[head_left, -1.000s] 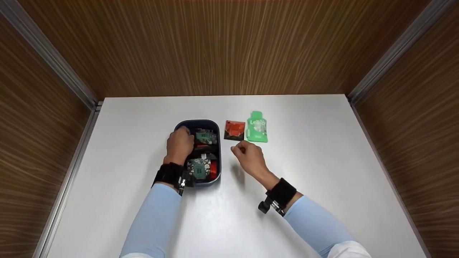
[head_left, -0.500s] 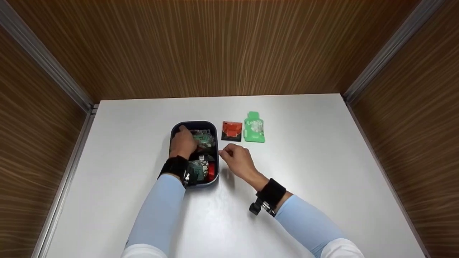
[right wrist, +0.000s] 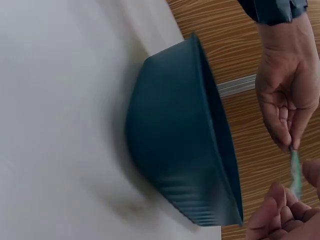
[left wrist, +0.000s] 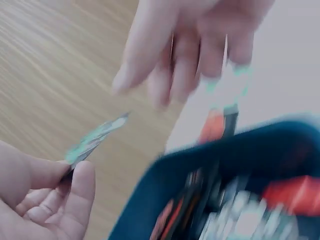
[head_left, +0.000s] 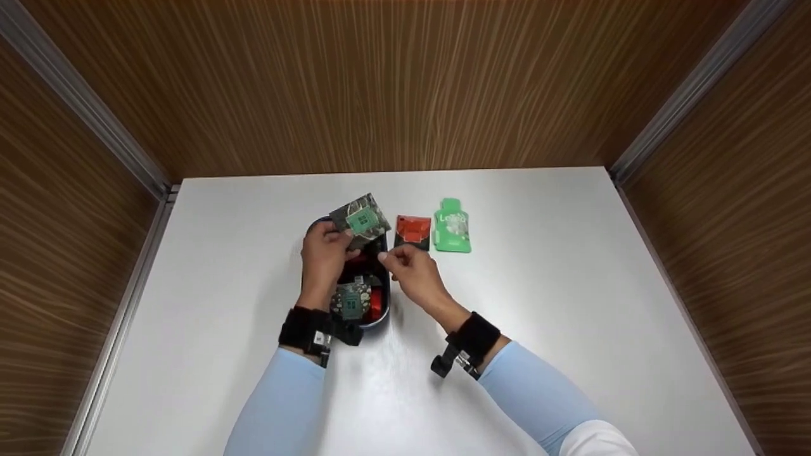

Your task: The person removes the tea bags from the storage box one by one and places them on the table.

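My left hand (head_left: pixel 324 256) pinches a flat sachet (head_left: pixel 362 220) by one edge, thumb on one side and fingers on the other. Dark floral print surrounds the sachet's green label, and it is held up over the far end of a dark blue box (right wrist: pixel 170 120). Across from it, my right hand (head_left: pixel 415 273) hovers at the box's right rim with fingers loosely bent and nothing between them. In the left wrist view, the right hand (left wrist: pixel 195 45) is apart from the sachet (left wrist: pixel 97 137). Inside the box lies another floral sachet (head_left: pixel 350 301) beside a red packet (head_left: pixel 376 304).
Right of the box, a red-and-black sachet (head_left: pixel 413 229) lies flat on the white table (head_left: pixel 538 266). Beside it is a green bottle-shaped packet (head_left: pixel 452 228) lettered "LeTea". Wood-grain panels (head_left: pixel 393 88) stand behind and at both sides.
My left hand has come up out of the box with the floral sachet in its fingers. My right hand has shifted left to the box's rim.
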Demonstrator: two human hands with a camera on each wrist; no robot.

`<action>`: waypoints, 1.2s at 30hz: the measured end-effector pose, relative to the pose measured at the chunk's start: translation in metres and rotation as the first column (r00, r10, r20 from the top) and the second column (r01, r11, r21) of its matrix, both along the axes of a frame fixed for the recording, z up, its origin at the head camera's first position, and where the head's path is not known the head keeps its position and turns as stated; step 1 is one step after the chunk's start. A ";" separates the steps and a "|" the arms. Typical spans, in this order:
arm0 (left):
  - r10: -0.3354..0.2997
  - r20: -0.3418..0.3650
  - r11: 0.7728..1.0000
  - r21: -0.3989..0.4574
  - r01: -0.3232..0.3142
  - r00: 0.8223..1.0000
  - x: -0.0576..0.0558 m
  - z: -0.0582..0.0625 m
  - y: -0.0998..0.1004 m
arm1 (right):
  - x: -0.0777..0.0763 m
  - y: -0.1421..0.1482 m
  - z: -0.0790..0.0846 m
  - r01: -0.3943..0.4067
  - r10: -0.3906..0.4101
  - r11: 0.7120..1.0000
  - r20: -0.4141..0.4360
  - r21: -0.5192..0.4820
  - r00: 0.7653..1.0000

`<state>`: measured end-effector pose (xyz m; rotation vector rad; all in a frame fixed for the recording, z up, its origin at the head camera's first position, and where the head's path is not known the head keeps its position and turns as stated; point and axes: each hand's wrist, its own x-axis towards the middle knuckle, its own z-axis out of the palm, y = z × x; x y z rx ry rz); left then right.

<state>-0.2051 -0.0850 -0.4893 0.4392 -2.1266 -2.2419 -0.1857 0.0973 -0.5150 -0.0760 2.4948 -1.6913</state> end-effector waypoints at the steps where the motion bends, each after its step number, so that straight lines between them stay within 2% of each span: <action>1: 0.006 -0.025 0.998 0.066 -0.005 1.000 0.003 0.001 0.007 | -0.001 0.000 0.002 0.005 -0.004 0.999 0.019 -0.048 1.000; 4: -0.009 -0.064 0.984 0.177 0.020 0.998 0.013 0.003 0.027 | -0.003 -0.001 0.006 0.041 -0.035 0.983 0.036 -0.180 0.999; 8: -0.083 -0.071 0.976 0.194 0.095 0.994 0.022 0.000 0.044 | -0.006 0.005 0.012 0.110 -0.113 0.946 0.009 -0.305 0.994; 11: -0.135 -0.067 0.978 0.149 0.144 0.989 0.024 0.000 0.046 | -0.007 0.015 0.015 0.114 -0.124 0.935 -0.007 -0.337 0.992; 16: -0.188 -0.071 0.982 0.022 0.190 0.980 0.019 0.002 0.044 | -0.011 0.037 0.015 0.066 -0.076 0.964 -0.028 -0.257 0.997; 19: -0.220 -0.061 0.975 -0.049 0.217 0.974 0.015 0.002 0.049 | -0.013 0.047 0.013 0.085 -0.095 0.970 -0.034 -0.228 0.995; 23: -0.267 -0.023 0.953 -0.153 0.260 0.964 0.010 0.000 0.058 | -0.015 0.057 0.007 0.141 -0.154 0.966 -0.043 -0.218 0.987; 28: -0.313 0.019 0.907 -0.290 0.305 0.950 0.002 -0.003 0.074 | -0.019 0.072 -0.001 0.214 -0.225 0.956 -0.031 -0.203 0.974; 30: -0.331 0.029 0.881 -0.348 0.320 0.943 0.000 -0.004 0.080 | -0.021 0.079 -0.004 0.238 -0.245 0.952 -0.015 -0.192 0.969; 33: -0.353 0.039 0.817 -0.474 0.329 0.935 -0.002 -0.006 0.084 | -0.025 0.094 -0.009 0.274 -0.274 0.947 0.024 -0.166 0.961; 36: -0.387 0.024 0.721 -0.615 0.318 0.922 -0.002 -0.010 0.086 | -0.031 0.115 -0.016 0.313 -0.308 0.944 0.061 -0.106 0.949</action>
